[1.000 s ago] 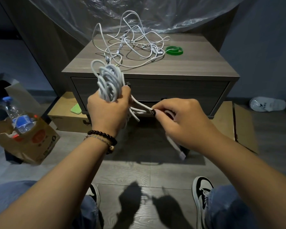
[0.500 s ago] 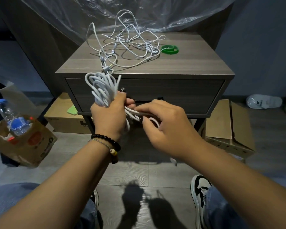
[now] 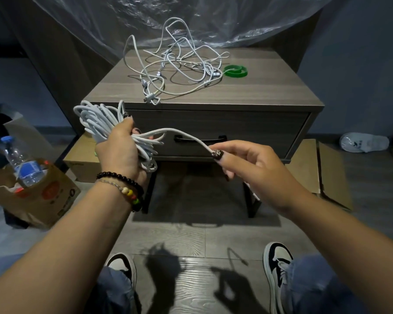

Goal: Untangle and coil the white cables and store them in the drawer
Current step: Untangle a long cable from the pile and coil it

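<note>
1. Front and centre, the coiled white cable (image 3: pixel 98 123) sits bunched in the left hand (image 3: pixel 120 152), held out in front of the drawer (image 3: pixel 247 130) of the bedside cabinet (image 3: pixel 281 94).
2. Left hand: fingers and thumb wrapped round the middle of the bundle, loops spilling out above and below the fist.
3. One loose tail (image 3: pixel 182 135) runs from the bundle across to the right hand (image 3: pixel 254 168), which pinches it between thumb and fingertips, drawn fairly taut.
4. My read on the step: this is the finishing of the first coil, with the free tail being wound or cinched round the bundle to lock it.
5. Next move, as I judge it: carry that tail round the waist of the bundle while the left hand keeps the loops from springing open, then tuck the end.
6. The drawer is closed, its dark handle (image 3: pixel 200 137) just behind the tail, so a hand must come free to pull it.
7. Plenty left: a tangle of white cables (image 3: pixel 179 71) lies on the cabinet top, untouched, beside a green tape roll (image 3: pixel 235 71).
8. On the floor at left, a paper bag (image 3: pixel 32 200) with a water bottle (image 3: pixel 21 162).
</note>
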### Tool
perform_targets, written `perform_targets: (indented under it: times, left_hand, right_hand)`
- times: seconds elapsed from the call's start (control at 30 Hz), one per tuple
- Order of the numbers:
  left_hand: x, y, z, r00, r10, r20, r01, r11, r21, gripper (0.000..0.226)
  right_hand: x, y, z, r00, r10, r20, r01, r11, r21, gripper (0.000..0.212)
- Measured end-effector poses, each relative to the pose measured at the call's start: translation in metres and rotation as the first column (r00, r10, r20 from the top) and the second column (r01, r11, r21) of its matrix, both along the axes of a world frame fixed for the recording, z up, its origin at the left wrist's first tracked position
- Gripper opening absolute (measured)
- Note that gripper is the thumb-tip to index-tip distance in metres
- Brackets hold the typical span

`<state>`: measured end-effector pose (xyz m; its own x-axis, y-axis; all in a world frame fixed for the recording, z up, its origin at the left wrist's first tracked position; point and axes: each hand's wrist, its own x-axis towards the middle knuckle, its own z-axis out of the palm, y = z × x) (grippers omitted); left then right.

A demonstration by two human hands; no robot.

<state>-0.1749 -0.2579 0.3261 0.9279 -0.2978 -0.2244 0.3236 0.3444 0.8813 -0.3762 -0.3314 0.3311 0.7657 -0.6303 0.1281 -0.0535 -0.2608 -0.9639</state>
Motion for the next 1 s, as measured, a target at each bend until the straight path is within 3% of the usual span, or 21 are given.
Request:
perform_targets:
  times: [0.1, 0.23, 0.3, 0.37, 0.47, 0.6, 0.73, 0.87, 1.0]
  left_hand:
    - [0.005, 0.003, 0.0, 1.0, -0.027, -0.012, 0.027, 0.999, -0.03, 0.021]
    - [0.005, 0.006, 0.001, 0.99, -0.134, -0.05, 0.127, 0.984, -0.122, 0.017]
    - [0.004, 0.007, 0.002, 0.98, -0.19, -0.053, 0.18, 0.971, -0.16, 0.016]
    - [0.002, 0.007, 0.003, 0.975, -0.219, -0.037, 0.209, 0.96, -0.188, 0.017]
    - [0.004, 0.009, 0.003, 0.972, -0.233, -0.029, 0.223, 0.954, -0.201, 0.017]
    - [0.01, 0.01, 0.006, 0.976, -0.209, -0.057, 0.193, 0.959, -0.206, 0.015]
    - [0.01, 0.01, 0.011, 0.978, -0.191, -0.082, 0.165, 0.954, -0.25, 0.018]
    - [0.006, 0.013, 0.014, 0.932, -0.355, -0.072, 0.328, 0.912, -0.245, 0.022]
    - [-0.002, 0.018, 0.014, 0.754, -0.656, -0.015, 0.632, 0.732, -0.257, 0.016]
  right_hand:
    - [-0.007, 0.001, -0.002, 0.988, 0.125, -0.09, -0.12, 0.991, 0.062, 0.038]
    - [-0.011, 0.004, -0.012, 0.908, 0.181, -0.377, -0.192, 0.981, 0.011, 0.019]
    - [-0.013, 0.005, -0.014, 0.871, 0.222, -0.439, -0.223, 0.974, 0.049, 0.016]
    - [-0.012, 0.003, -0.016, 0.875, 0.151, -0.461, -0.159, 0.987, 0.021, 0.015]
    - [-0.01, -0.005, -0.019, 0.899, -0.068, -0.433, 0.001, 0.988, -0.152, 0.019]
    - [-0.007, -0.014, -0.017, 0.923, -0.254, -0.291, 0.214, 0.963, -0.163, 0.012]
    - [-0.007, -0.022, -0.016, 0.881, -0.437, -0.184, 0.402, 0.894, -0.199, 0.012]
    - [-0.007, -0.026, -0.012, 0.863, -0.475, -0.174, 0.485, 0.874, 0.017, 0.013]
    - [-0.009, -0.027, -0.003, 0.931, -0.351, -0.099, 0.363, 0.866, 0.343, 0.011]
